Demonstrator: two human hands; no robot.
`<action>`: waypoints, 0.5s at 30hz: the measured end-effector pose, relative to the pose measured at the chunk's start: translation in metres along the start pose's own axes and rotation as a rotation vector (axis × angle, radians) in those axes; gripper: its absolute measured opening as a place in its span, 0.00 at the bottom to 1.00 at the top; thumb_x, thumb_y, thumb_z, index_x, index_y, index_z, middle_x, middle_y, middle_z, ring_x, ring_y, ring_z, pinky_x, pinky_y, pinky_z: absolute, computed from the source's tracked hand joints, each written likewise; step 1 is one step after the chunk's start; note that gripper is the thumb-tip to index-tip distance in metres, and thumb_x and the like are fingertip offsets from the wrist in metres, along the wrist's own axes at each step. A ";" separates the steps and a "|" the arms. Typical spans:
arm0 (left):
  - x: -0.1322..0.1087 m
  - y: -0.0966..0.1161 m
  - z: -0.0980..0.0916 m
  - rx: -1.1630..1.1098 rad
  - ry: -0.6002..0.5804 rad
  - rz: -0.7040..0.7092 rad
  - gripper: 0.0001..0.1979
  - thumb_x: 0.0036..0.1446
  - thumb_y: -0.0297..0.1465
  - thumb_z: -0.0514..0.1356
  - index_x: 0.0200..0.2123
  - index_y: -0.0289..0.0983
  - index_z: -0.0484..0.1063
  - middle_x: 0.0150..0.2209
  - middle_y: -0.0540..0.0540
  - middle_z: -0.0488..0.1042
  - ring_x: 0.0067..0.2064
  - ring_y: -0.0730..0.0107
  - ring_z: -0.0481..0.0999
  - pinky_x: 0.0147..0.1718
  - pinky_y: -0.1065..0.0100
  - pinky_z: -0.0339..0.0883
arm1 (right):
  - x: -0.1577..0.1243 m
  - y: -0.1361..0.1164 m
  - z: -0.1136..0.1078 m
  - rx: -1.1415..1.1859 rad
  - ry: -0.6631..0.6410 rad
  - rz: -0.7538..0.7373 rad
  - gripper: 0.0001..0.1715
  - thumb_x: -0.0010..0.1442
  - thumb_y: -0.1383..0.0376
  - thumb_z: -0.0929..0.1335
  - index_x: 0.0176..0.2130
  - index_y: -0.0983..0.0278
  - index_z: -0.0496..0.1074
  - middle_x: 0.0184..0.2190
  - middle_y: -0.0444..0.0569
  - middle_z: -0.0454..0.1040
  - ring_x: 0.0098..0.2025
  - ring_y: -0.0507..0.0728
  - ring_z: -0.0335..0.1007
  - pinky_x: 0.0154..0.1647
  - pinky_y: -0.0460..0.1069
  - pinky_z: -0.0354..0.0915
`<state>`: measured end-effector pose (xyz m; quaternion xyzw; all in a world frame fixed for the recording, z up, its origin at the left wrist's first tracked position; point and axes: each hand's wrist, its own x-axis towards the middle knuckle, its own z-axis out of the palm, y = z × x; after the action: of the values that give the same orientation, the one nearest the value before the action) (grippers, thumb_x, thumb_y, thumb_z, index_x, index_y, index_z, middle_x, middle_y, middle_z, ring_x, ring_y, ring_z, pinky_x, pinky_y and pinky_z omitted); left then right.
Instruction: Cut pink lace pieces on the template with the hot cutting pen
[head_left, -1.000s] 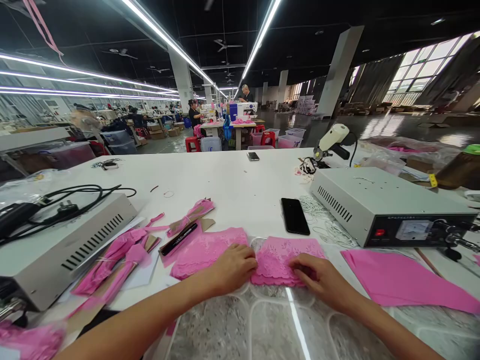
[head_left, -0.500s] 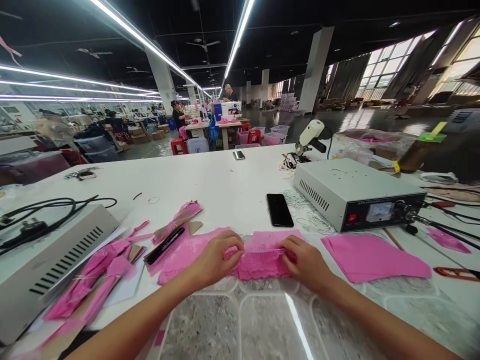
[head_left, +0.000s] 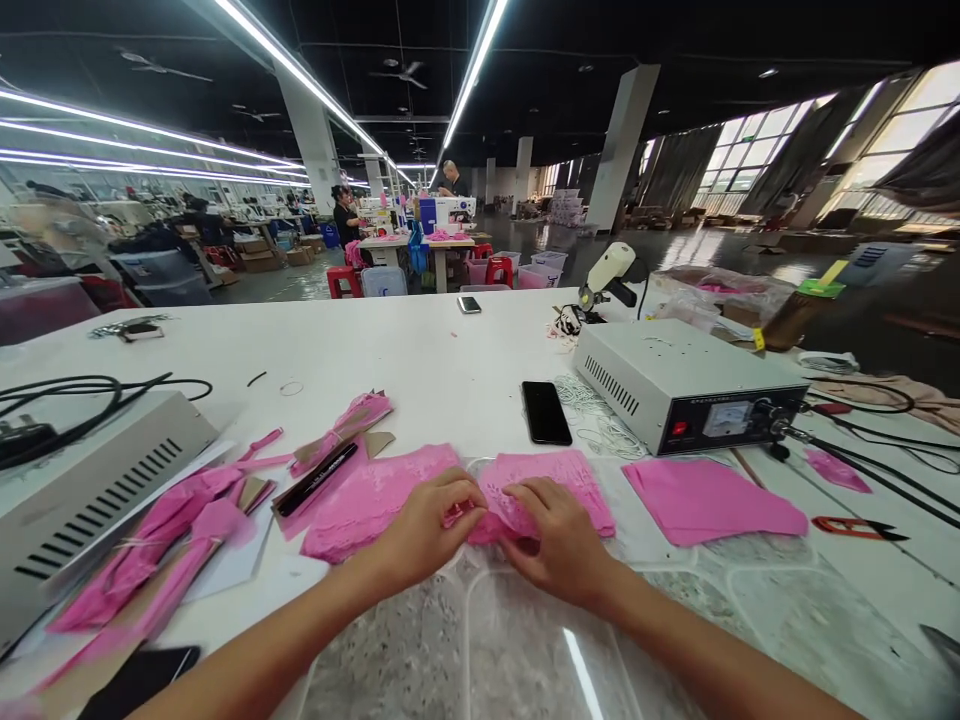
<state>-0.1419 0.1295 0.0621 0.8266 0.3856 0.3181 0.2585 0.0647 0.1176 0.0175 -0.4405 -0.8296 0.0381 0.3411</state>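
Note:
Between my hands, at the table's front, is a pink lace fabric piece (head_left: 491,527), pinched by my left hand (head_left: 435,525) with thumb and forefinger together. My right hand (head_left: 559,535) is closed on the same piece, close to the left one; its fingertips are partly hidden in the cloth. Just beyond my right hand lies a stack of pink lace pieces (head_left: 551,472). Beside my left hand spreads another pink lace stack (head_left: 375,490). Plain pink fabric pieces (head_left: 709,498) lie to the right. Underneath is a clear patterned mat (head_left: 540,640).
A grey powered box (head_left: 690,375) with cables stands at right, another grey box (head_left: 112,480) at left. A black phone (head_left: 546,412), a black marker (head_left: 319,480), tied pink bundles (head_left: 165,535) and red-handled snips (head_left: 855,528) lie around. People work at sewing machines beyond.
My right hand has moved left, close to my left hand, bringing its side of the lace piece along. The lace stretched between them is now bunched. The view has shifted slightly.

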 end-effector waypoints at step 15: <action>0.008 -0.020 0.027 0.204 0.054 -0.063 0.04 0.54 0.26 0.60 0.35 0.38 0.72 0.39 0.46 0.73 0.41 0.64 0.73 0.43 0.62 0.69 | 0.040 0.014 -0.017 0.133 -0.093 0.192 0.15 0.49 0.76 0.65 0.33 0.62 0.75 0.31 0.48 0.78 0.32 0.56 0.72 0.33 0.49 0.65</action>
<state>-0.1278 0.1426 0.0336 0.8272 0.4486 0.2911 0.1725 0.0694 0.1520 0.0463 -0.4922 -0.7941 0.1457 0.3255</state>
